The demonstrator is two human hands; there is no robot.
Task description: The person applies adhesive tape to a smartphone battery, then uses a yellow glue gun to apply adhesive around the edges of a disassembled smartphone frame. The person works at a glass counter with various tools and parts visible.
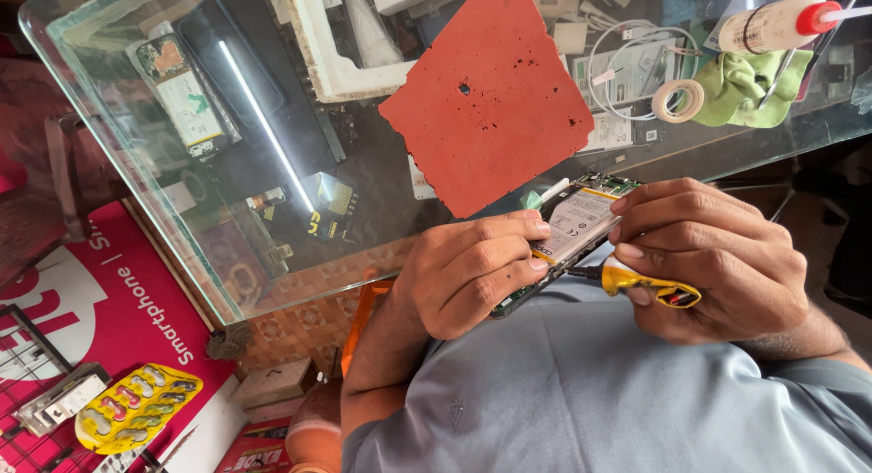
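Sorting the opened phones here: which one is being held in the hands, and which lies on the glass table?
The opened phone with the white battery is held in both hands, below the red mat; the other opened phone lies untouched at the table's far left.

glass table (109, 128) | on it: red mat (495, 101), tape roll (678, 100), green cloth (749, 87)

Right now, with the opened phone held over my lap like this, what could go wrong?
1. The opened phone is held in the air between the left hand and right hand, off the glass table; a slip could drop it.
2. The yellow-handled tool sits close to the exposed battery, so a slip might puncture or scratch it.
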